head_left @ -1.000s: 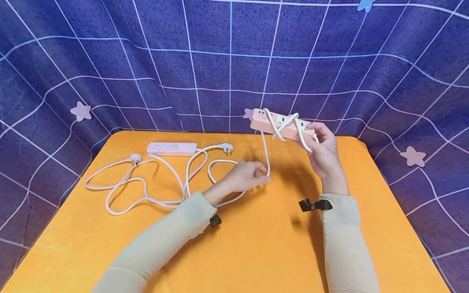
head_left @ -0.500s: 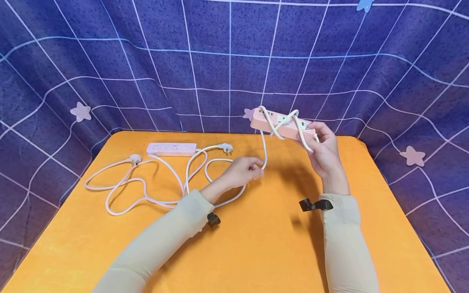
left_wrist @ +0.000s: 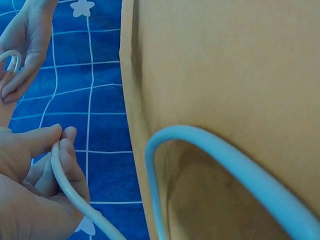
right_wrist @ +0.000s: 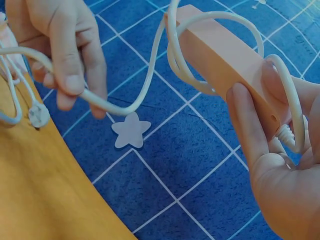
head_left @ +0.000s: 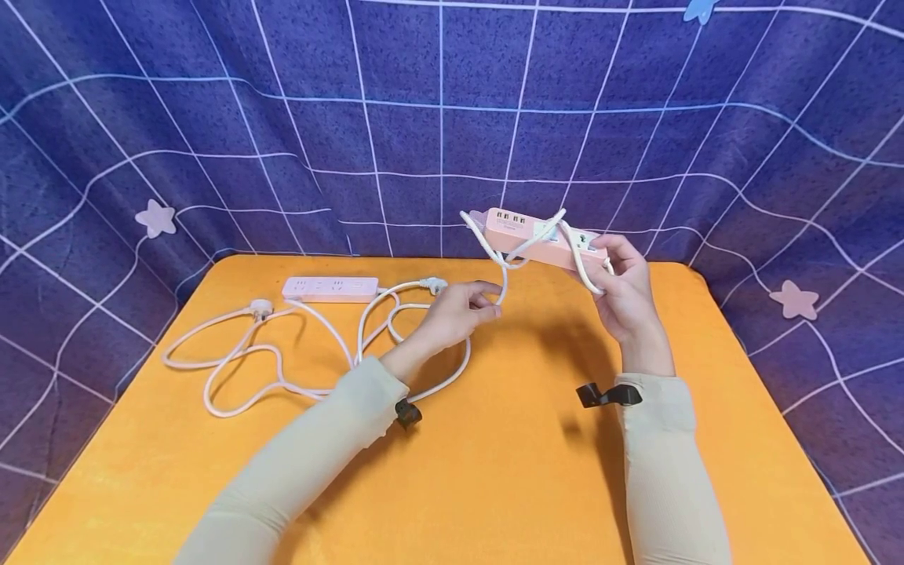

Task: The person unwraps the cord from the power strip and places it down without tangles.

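Observation:
My right hand [head_left: 625, 294] grips the right end of a pink power strip [head_left: 526, 238] raised above the table's far edge. Its white cord [right_wrist: 145, 90] leaves the strip at the gripped end and winds loosely about the body. One loop hangs off the strip's left end. Lower and to the left, my left hand [head_left: 459, 314] pinches that cord between thumb and fingers, as the left wrist view shows the cord [left_wrist: 67, 187] running through the fingertips. From there the cord drops to the table in a wide curve. The strip's underside is hidden in the head view.
A second pink power strip [head_left: 330, 289] lies at the table's back left, its cord [head_left: 243, 410] in loose loops. Near it are a plug [head_left: 260, 308] and another plug [head_left: 434, 285], partly behind my left hand. A blue curtain [head_left: 395, 141] rises behind the orange table [head_left: 494, 486].
My left hand has moved up and left with the cord. The cord's turn at the strip's left end has slid off the body. The right hand and strip stay nearly still.

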Tool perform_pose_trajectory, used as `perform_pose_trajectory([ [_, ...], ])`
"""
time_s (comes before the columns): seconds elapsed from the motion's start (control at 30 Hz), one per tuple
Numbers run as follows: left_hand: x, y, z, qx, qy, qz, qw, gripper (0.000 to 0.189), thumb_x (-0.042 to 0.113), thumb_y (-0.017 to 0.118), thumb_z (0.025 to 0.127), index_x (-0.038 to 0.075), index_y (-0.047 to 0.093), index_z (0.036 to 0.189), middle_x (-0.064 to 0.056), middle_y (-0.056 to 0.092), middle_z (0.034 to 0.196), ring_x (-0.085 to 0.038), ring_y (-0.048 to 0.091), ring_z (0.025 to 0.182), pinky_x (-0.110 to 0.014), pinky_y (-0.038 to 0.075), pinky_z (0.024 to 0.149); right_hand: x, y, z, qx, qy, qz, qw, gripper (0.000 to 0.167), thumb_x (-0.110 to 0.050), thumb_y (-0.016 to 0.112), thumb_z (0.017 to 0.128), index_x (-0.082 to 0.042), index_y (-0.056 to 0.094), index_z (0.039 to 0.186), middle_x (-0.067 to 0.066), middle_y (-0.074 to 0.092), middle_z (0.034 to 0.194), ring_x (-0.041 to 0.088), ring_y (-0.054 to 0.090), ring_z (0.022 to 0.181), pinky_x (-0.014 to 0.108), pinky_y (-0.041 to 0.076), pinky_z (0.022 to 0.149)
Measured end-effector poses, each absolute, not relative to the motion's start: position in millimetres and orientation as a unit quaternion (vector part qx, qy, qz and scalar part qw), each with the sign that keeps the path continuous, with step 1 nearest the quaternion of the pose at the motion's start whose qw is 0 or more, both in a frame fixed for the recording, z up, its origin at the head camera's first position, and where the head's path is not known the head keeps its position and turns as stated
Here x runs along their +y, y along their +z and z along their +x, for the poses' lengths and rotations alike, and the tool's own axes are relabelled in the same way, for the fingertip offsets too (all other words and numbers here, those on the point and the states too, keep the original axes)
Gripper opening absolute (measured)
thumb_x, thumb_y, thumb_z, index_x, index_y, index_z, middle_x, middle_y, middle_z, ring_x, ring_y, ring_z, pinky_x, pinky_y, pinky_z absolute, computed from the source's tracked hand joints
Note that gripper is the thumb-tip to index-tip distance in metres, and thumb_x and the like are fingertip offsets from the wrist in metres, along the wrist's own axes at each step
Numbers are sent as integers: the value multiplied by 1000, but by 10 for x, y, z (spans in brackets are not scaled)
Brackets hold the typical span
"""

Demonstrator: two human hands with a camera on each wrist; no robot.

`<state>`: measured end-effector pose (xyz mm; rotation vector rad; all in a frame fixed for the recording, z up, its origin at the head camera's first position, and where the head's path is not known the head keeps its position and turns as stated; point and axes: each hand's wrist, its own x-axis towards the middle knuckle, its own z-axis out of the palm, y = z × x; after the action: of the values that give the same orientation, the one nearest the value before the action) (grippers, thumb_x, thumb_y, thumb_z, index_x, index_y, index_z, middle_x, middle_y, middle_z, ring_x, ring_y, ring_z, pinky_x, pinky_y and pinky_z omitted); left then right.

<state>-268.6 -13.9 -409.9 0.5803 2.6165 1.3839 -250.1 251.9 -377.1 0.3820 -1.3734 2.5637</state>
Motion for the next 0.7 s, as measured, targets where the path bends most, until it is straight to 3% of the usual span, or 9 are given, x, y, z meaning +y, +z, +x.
perform_pose_trajectory([
  [0.5,-196,-3901,-2750,864,464,194,-18,34,23,78,98,19,75,132,4,79,94,-10,69,83,-27,53,73,2538,-3780,-2499,-461,870,132,116,40,28,52,92,-7,70,101,11,59,113,17,69,95,35,64,85],
  [0.7,-238,-3810,-2766,855,473,204,-58,33,20,80,97,17,75,130,4,79,95,-12,72,83,-29,56,75,2550,-3788,-2499,-454,873,139,113,36,27,57,92,-5,70,102,11,62,115,17,70,94,35,64,85],
])
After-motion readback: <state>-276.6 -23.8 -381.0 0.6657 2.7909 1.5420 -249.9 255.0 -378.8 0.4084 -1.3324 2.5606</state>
